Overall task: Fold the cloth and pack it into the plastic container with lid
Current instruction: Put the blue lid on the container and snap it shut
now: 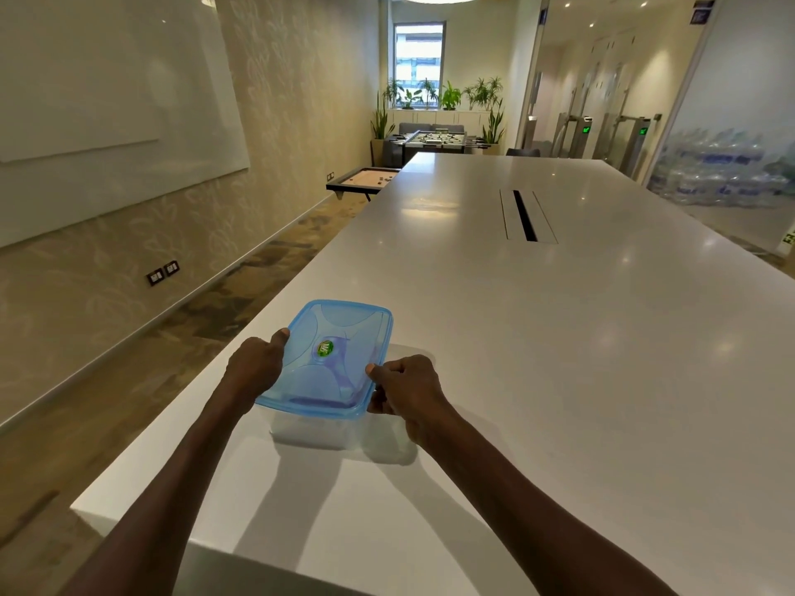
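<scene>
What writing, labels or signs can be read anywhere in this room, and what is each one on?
Oval green sticker on the translucent blue plastic lid: lettering too blurred to read.
Dark wall signs at top right: too small to read.
Green lights on the grey entrance gates: symbols, no words.
Green sign at the right edge: unreadable.
Nothing else carries text.

Translucent blue lid (331, 359) with green sticker (325, 348), clear container (318, 432), white table (559, 337)
</scene>
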`<state>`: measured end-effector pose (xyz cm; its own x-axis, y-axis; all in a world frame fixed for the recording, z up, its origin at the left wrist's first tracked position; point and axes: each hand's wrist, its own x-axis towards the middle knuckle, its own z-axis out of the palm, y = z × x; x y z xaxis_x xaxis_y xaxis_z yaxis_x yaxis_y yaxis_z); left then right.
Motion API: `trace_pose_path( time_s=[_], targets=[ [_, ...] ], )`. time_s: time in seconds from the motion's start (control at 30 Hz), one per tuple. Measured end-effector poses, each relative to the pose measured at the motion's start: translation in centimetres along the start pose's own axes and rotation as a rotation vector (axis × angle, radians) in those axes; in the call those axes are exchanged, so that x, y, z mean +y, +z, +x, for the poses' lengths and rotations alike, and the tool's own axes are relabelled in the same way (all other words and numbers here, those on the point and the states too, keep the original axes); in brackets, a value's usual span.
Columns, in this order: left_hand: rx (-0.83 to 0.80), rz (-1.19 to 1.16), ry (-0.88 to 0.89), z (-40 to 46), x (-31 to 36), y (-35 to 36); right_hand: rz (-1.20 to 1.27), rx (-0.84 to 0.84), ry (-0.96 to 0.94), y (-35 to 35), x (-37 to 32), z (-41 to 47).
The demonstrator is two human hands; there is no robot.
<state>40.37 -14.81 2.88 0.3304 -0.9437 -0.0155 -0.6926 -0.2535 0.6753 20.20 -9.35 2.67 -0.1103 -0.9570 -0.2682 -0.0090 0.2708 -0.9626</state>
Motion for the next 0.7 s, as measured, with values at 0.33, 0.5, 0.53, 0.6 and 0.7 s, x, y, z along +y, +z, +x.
trace_pose_path(
  time_s=[0.33, 0.5, 0.53, 0.6, 0.7],
  targets=[
    [-0.089, 0.172, 0.092, 3.0, 1.5, 0.8, 0.063, -0.045, 0.033, -0.4, -0.5, -0.1],
    [-0.029, -0.153, 0.032, 4.1, 3.2, 1.4, 0.052, -0.048, 0.025, -0.5, -0.4, 0.0],
    [-0.043, -0.202, 0.025, 4.5, 3.6, 1.6, 0.057, -0.053, 0.024, -0.5, -0.4, 0.0],
    [-0.069, -0.295, 0.036, 5.4, 3.9, 1.9, 0.061, -0.06, 0.026, -0.5, -0.3, 0.1],
    [-0.087, -0.33, -0.047, 6.5, 4.5, 1.5, 0.064, -0.065, 0.032, -0.6, -0.3, 0.3]
  ],
)
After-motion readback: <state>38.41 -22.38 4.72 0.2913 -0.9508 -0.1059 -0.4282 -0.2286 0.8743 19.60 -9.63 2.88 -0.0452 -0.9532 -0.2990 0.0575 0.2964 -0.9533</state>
